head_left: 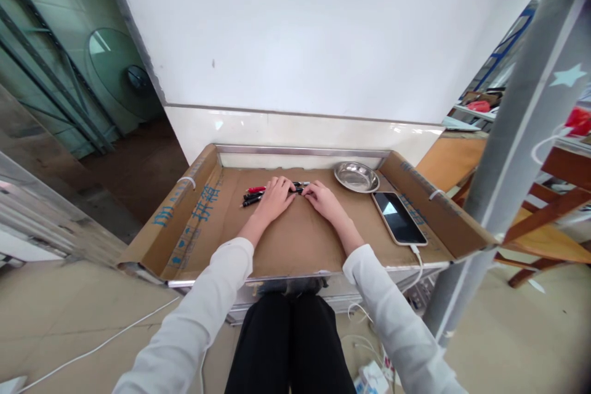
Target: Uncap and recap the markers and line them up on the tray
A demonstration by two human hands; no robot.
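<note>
Several pens lie in a loose bundle on the cardboard-lined tray (pixel 295 240), among them a red pen (pixel 255 189) and a black pen (pixel 252 202). My left hand (pixel 276 196) covers the middle of the bundle, its fingers curled over the pens and hiding part of them. At the pens' right ends, my right hand (pixel 321 198) is closed, thumb and fingertips pinched together on the end of a black pen. How many pens each hand grips is hidden.
A round metal dish (pixel 357 178) sits at the tray's back right. In front of it lies a phone (pixel 399 218) with a white charging cable (pixel 419 263) over the front edge. Cardboard side walls (pixel 429 197) flank the tray. A grey pole (pixel 503 135) stands at right.
</note>
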